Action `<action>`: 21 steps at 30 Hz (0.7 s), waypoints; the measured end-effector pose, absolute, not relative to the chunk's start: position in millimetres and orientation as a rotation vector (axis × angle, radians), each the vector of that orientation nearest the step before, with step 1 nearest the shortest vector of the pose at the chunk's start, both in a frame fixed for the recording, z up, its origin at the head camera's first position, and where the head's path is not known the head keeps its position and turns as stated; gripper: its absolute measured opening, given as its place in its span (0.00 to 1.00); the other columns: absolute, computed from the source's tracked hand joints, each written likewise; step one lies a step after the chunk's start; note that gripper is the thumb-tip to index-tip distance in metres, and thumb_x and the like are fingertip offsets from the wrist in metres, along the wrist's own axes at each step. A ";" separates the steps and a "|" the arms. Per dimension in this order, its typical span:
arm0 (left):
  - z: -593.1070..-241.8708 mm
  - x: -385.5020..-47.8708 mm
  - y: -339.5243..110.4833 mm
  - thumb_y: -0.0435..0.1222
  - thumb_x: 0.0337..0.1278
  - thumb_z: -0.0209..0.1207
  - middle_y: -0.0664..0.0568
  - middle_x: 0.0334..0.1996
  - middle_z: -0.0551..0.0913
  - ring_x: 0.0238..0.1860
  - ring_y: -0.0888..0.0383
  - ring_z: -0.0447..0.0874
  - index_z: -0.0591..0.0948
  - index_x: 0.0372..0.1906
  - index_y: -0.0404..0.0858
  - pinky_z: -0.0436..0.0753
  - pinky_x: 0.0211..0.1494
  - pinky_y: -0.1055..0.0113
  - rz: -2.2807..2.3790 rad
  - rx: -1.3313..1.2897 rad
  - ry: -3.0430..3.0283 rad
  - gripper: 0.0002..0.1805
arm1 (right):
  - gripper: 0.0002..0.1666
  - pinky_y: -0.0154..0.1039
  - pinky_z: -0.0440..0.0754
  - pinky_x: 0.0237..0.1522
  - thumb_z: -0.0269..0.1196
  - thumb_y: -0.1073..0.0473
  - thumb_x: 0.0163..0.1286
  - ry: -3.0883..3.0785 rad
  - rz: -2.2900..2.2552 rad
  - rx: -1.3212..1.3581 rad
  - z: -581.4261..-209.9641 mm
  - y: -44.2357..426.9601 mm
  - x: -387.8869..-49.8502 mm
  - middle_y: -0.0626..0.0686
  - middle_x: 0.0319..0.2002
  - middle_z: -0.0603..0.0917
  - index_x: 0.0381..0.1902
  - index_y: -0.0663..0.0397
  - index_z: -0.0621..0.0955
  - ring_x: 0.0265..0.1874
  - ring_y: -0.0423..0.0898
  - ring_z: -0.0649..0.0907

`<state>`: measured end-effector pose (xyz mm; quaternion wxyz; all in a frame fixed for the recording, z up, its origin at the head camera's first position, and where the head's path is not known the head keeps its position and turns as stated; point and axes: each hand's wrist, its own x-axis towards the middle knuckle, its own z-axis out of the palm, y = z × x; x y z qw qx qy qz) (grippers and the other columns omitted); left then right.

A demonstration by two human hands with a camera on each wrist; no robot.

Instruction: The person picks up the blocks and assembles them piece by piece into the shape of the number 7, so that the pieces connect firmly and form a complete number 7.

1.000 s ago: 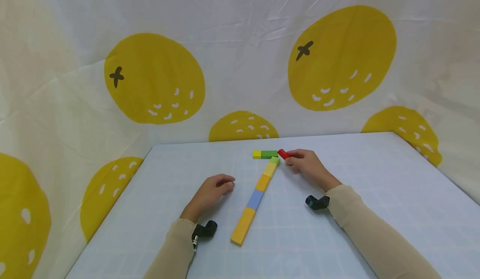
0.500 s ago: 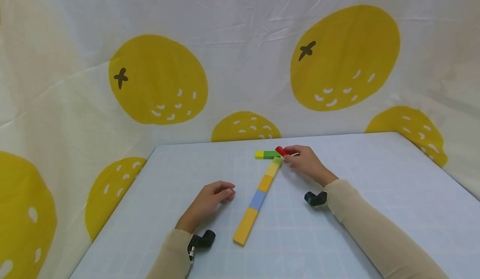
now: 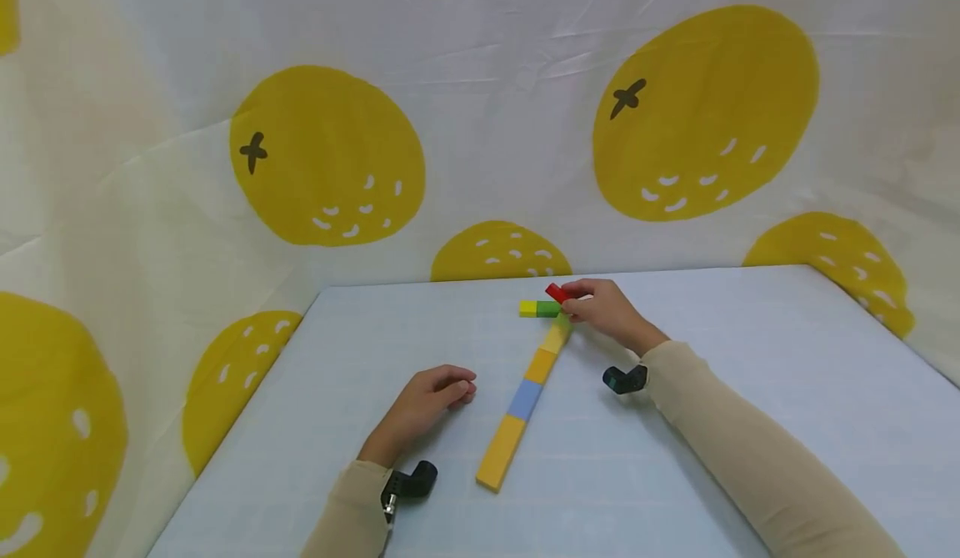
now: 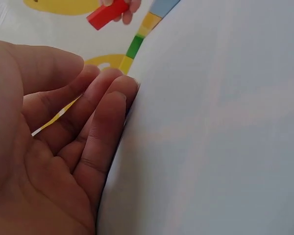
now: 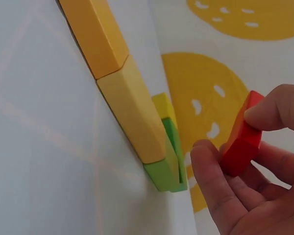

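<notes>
My right hand (image 3: 606, 309) pinches a red wooden block (image 5: 242, 139) between thumb and fingers. The red block is held up off the table, tilted, over the far end of a row of blocks. A green block (image 3: 547, 309) and a small yellow block (image 3: 528, 309) lie end to end just beyond it. Towards me runs a slanting line: a light green block (image 5: 161, 174), a pale yellow block (image 3: 555, 337), an orange block (image 3: 540, 365), a blue block (image 3: 525, 399) and a long orange block (image 3: 501, 455). Left of this line, my left hand (image 3: 420, 406) holds nothing, its fingers loosely bent.
A pale checked cloth covers the table (image 3: 675, 475). Behind and to the left hangs a white curtain (image 3: 510, 124) printed with big yellow fruit. Each wrist carries a small black camera (image 3: 625, 380).
My right hand has carried the red block up and slightly left, from beside the line's far end to above it. The left hand has shifted slightly; the lying blocks keep their arrangement.
</notes>
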<state>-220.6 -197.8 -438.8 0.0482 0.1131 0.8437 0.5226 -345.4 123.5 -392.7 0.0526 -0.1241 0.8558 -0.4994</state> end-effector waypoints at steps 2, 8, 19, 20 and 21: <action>-439.3 -221.3 -195.6 0.36 0.73 0.56 0.52 0.42 0.86 0.44 0.57 0.84 0.82 0.55 0.35 0.82 0.52 0.64 1.588 0.361 2.564 0.13 | 0.27 0.45 0.81 0.54 0.62 0.57 0.71 2.608 -1.511 -0.379 -390.4 123.5 -346.1 0.61 0.59 0.78 0.65 0.60 0.76 0.47 0.55 0.84; -440.0 -223.9 -193.1 0.37 0.73 0.56 0.55 0.40 0.86 0.42 0.58 0.83 0.82 0.54 0.39 0.82 0.50 0.64 1.536 0.357 2.608 0.12 | 0.29 0.45 0.81 0.54 0.62 0.57 0.70 2.598 -1.514 -0.396 -384.6 120.7 -353.8 0.62 0.54 0.81 0.66 0.62 0.75 0.43 0.56 0.85; -440.8 -223.7 -194.9 0.37 0.72 0.57 0.54 0.41 0.85 0.42 0.58 0.83 0.83 0.53 0.37 0.81 0.50 0.62 1.515 0.362 2.617 0.12 | 0.29 0.48 0.80 0.56 0.63 0.56 0.70 2.551 -1.469 -0.412 -371.7 103.2 -361.9 0.60 0.56 0.79 0.67 0.59 0.75 0.48 0.59 0.82; -440.9 -223.4 -194.9 0.37 0.72 0.57 0.54 0.41 0.85 0.42 0.58 0.83 0.83 0.53 0.37 0.81 0.50 0.62 1.515 0.363 2.617 0.12 | 0.29 0.49 0.80 0.56 0.62 0.56 0.70 2.556 -1.468 -0.419 -371.1 102.1 -362.4 0.60 0.56 0.78 0.67 0.59 0.75 0.49 0.59 0.82; -440.8 -223.1 -194.8 0.37 0.72 0.57 0.54 0.41 0.85 0.42 0.58 0.83 0.83 0.53 0.37 0.81 0.50 0.62 1.514 0.363 2.618 0.12 | 0.29 0.49 0.80 0.56 0.62 0.56 0.70 2.562 -1.463 -0.427 -370.3 101.3 -362.5 0.60 0.57 0.78 0.67 0.59 0.75 0.50 0.60 0.82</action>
